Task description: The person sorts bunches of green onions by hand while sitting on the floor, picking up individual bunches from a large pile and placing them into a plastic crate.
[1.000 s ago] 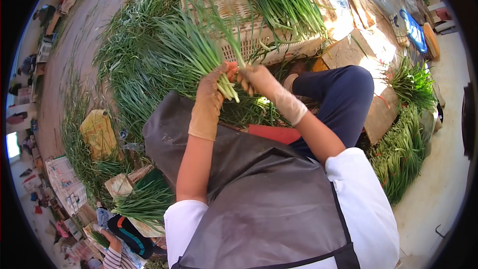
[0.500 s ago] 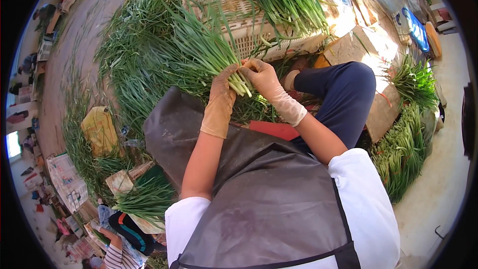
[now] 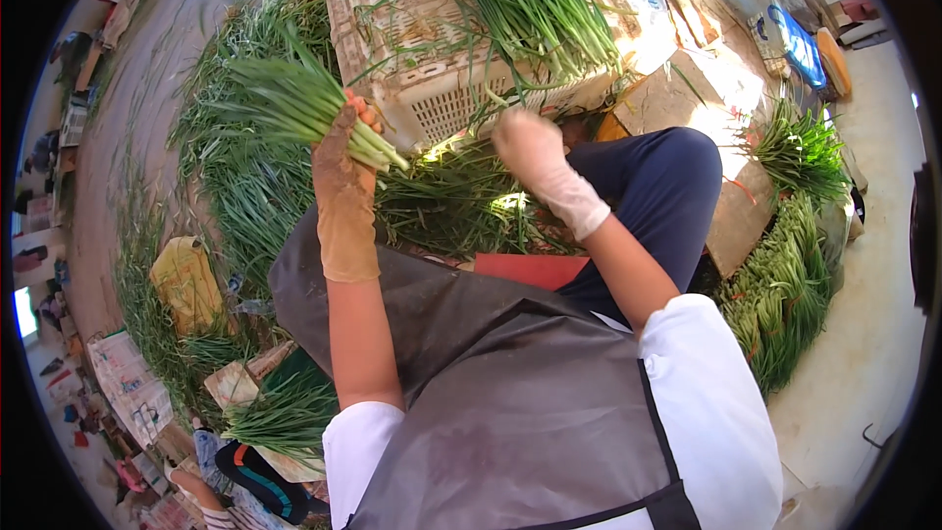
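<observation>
My left hand point(image 3: 345, 142), in a muddy tan glove, is closed around a bunch of garlic chives point(image 3: 294, 108). The pale cut ends stick out to the right of the fist, and the green leaves fan out to the upper left. The bunch is held above a heap of loose chives point(image 3: 235, 162). My right hand point(image 3: 530, 147), in a thin pale glove, is apart from the bunch, over my bent knee and in front of the crate. Its fingers are blurred by motion, so whether it holds anything cannot be told.
More chives point(image 3: 535, 10) lie on an upturned, dirty plastic crate point(image 3: 432, 103) ahead. Tied bunches point(image 3: 785, 294) are stacked at the right beside cardboard point(image 3: 736, 216). At the left lie a yellow sack point(image 3: 186, 280) and chives on a box point(image 3: 285, 407). Another person's arm point(image 3: 196, 491) shows at the lower left.
Both hands were together at the bunch's stems. Now my left hand has carried the bunch to the left, and my right hand has come away from it to the right.
</observation>
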`<state>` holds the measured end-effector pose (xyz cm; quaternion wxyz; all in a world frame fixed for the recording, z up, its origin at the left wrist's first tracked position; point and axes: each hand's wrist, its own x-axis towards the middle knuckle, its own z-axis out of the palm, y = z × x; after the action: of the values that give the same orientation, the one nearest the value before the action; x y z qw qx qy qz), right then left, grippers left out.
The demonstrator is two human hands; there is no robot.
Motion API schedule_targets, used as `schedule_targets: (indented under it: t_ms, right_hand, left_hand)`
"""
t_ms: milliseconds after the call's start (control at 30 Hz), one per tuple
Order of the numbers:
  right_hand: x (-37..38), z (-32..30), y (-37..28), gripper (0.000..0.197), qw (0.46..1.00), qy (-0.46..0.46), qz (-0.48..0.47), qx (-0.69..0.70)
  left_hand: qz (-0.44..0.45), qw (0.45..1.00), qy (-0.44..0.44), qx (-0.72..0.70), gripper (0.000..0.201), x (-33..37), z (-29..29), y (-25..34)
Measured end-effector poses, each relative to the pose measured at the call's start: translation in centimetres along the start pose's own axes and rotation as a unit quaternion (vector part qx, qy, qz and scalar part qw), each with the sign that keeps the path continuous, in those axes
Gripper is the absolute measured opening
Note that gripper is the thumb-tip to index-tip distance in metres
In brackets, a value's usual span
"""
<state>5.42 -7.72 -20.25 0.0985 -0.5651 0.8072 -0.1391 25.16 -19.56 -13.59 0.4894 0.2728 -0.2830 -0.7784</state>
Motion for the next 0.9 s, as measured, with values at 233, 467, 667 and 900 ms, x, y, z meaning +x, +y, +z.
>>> schedule_targets:
  t_ms: [233,467,667,900]
  right_hand:
    - [12.2,-3.7,2.4,0.025,0.972,-0.029,0.180,-0.148]
    - [7.6,-1.2,-0.4,0.026,0.986,-0.089,0.096,0.107]
    - [3.6,-1.9,-0.6,0.030,0.798,-0.156,0.072,0.577]
    - [1.4,0.4,-0.2,0.032,0.902,-0.003,0.060,0.427]
  left_hand:
    - [-0.130,0.991,0.011,0.003,0.033,2.7,3.8,-5.0]
    - [-0.206,0.974,0.092,-0.015,0.028,1.8,-0.4,-6.1]
    - [-0.225,0.967,0.117,0.037,0.028,1.2,-0.2,-6.5]
    - [-0.238,0.961,0.099,0.096,0.031,2.1,1.2,-7.7]
